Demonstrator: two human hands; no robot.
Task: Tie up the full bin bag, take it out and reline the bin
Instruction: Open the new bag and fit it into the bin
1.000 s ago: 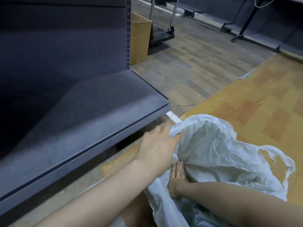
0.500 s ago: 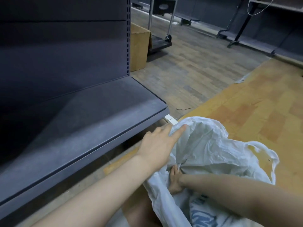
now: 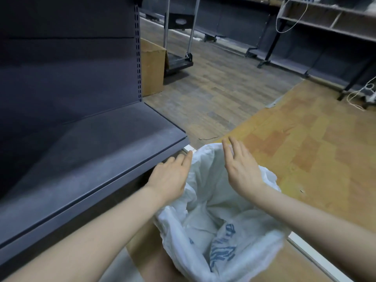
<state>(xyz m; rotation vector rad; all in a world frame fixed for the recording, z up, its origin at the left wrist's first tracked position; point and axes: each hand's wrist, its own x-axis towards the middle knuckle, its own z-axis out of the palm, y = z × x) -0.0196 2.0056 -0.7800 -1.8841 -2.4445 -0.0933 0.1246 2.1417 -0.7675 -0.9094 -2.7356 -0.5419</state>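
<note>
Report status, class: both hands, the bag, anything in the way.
Left hand open, fingers straight at the white bag rim. Right hand open above the bag mouth. Bag open, untied. Dark shelf close on the left.

A dark grey metal shelving unit (image 3: 85, 139) with a slotted upright fills the left side, its bottom shelf bare and dusty. Behind it a brown cardboard box (image 3: 152, 68) stands on the worn grey-brown wood-plank floor (image 3: 213, 94), beside a black platform trolley (image 3: 179, 60). To the right the flooring turns to orange-yellow patchwork vinyl (image 3: 305, 143). Further dark shelving racks (image 3: 325, 27) line the far side, white cords dangling there.
</note>
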